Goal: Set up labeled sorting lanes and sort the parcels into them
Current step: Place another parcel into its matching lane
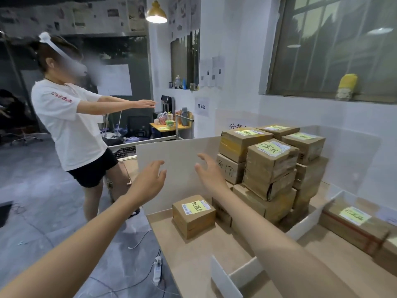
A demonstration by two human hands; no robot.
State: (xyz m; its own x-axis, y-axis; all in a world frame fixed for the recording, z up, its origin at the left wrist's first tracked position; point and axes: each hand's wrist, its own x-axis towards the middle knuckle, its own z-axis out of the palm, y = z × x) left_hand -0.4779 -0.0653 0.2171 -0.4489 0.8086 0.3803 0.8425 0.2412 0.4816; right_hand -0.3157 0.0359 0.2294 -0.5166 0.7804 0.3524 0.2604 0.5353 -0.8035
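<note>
Low dividers (225, 280): Short white strips stood on edge at the near end of the table (193, 254). A forearm passing over them could have tipped them and blurred the lanes.
Power strip (157, 269): It lay with its cable on the floor just beside the table, a likely trip point for anyone stepping round.
Lone parcel (193, 216): A small yellow-labelled carton sat by itself in the near-left lane, apart from the pile.
Right-lane parcel (354, 229): A long labelled carton lay beyond a slanted white divider (311, 220).
Left hand (150, 179): Held out with fingers spread and gripping nothing, in front of the tall board. Whether it touched the board could not be told.
Right hand (209, 171): Likewise spread and empty, between the board and the pile.
Tall white board (178, 164): It stood upright along the table's left side with no visible prop. Unheld, it seemed liable to fall outward off the table, or inward onto the cartons.
Parcel pile (270, 164): Labelled cartons were heaped several high, some crushed and askew. A knock from the right hand might have toppled the upper ones.
Second person (71, 125): Stood close to the table's far-left corner with arms outstretched, within reach of a falling board.
</note>
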